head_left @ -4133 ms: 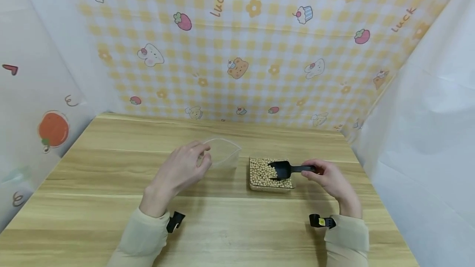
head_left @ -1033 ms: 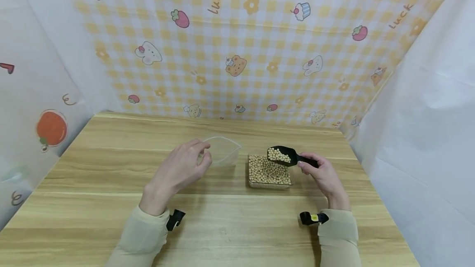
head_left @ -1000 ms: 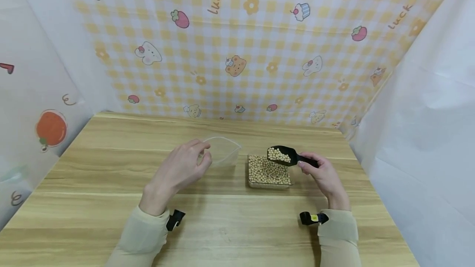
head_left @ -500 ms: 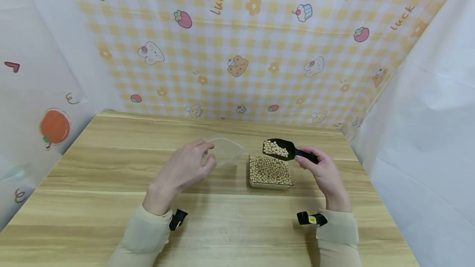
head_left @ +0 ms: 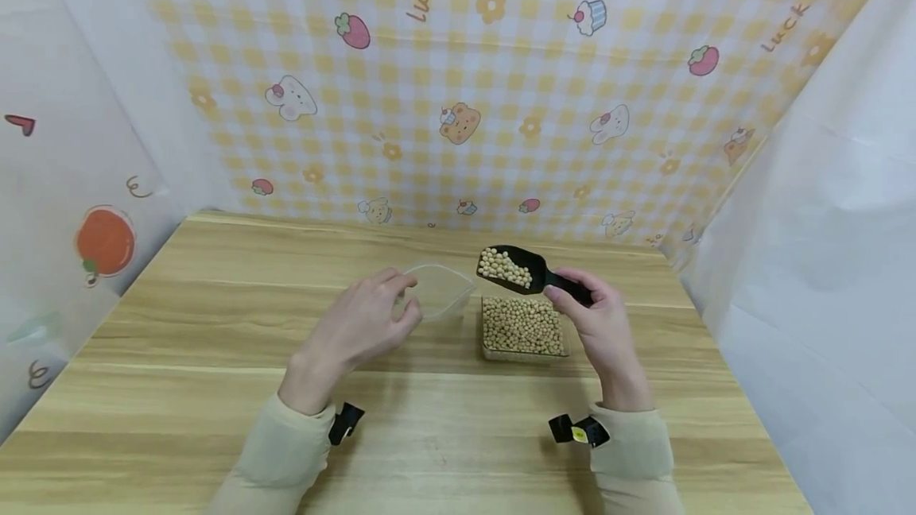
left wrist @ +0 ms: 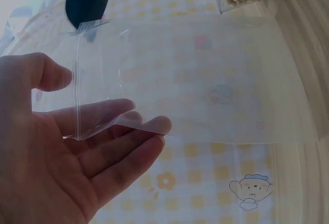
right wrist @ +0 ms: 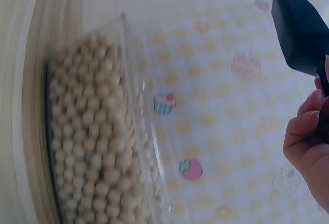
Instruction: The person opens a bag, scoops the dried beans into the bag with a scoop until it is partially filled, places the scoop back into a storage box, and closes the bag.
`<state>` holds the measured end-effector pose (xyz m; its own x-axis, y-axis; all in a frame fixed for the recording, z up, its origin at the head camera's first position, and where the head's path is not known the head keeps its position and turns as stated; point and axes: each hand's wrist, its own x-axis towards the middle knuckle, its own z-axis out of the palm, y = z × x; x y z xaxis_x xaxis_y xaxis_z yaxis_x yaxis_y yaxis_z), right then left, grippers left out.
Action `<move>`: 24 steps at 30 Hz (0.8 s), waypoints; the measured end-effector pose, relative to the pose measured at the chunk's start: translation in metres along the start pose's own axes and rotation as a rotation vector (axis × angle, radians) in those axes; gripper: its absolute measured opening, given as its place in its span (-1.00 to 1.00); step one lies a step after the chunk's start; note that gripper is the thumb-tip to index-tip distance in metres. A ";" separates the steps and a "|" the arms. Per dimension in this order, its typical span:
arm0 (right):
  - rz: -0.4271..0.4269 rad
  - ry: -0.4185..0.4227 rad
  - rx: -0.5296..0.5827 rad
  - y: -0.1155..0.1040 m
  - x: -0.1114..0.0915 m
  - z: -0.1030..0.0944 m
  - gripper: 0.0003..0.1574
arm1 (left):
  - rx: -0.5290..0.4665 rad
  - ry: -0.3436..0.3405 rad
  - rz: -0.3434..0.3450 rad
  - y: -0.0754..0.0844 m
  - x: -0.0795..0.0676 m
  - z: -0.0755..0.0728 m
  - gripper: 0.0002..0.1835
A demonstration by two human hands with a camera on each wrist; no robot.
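My left hand holds a clear zip bag at its mouth, which gapes. In the left wrist view, the thumb is at the mouth's edge and the bent fingers lie along the bag's other side. To its right my right hand grips the handle of a black scoop. Pale round beans, like soybeans, lie in the scoop. It is raised with its front lip near the bag's right corner. Just below stands a clear rectangular box filled with the same beans, also in the right wrist view.
The wooden table runs back to a yellow checked cloth. White sheets hang at both sides. A black wrist camera is strapped to each sleeve.
My right hand has dipped the scoop in the box, lifted it out with beans, and carried it up and left towards the bag. My left hand has stayed nearly still at the bag.
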<state>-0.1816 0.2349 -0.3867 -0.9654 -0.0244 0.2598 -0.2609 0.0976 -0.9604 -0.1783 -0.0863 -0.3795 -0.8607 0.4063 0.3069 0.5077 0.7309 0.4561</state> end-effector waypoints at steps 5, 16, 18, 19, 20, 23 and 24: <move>-0.048 -0.037 0.008 -0.009 -0.003 0.011 -0.65 | 0.013 -0.002 0.007 0.000 0.002 0.002 -0.53; -0.059 -0.147 -0.039 -0.014 -0.005 0.033 -0.65 | 0.008 -0.009 -0.001 -0.001 0.000 -0.001 -0.53; -0.051 -0.152 -0.043 -0.016 -0.004 0.034 -0.64 | 0.012 -0.007 -0.002 0.000 0.000 -0.002 -0.53; -0.048 -0.154 -0.046 -0.017 -0.004 0.035 -0.64 | 0.014 -0.007 -0.003 0.000 0.001 -0.002 -0.53; -0.046 -0.156 -0.053 -0.018 -0.003 0.035 -0.64 | 0.015 -0.008 -0.005 0.000 0.001 -0.002 -0.53; -0.057 -0.169 -0.114 -0.021 -0.001 0.035 -0.64 | 0.016 -0.018 -0.006 0.000 0.002 -0.001 -0.52; -0.062 -0.179 -0.143 -0.023 0.000 0.035 -0.64 | 0.016 -0.021 -0.006 0.000 0.002 -0.001 -0.52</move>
<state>-0.1762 0.1983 -0.3684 -0.9357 -0.2093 0.2839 -0.3292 0.2297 -0.9159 -0.1799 -0.0861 -0.3786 -0.8642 0.4134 0.2866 0.5022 0.7417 0.4446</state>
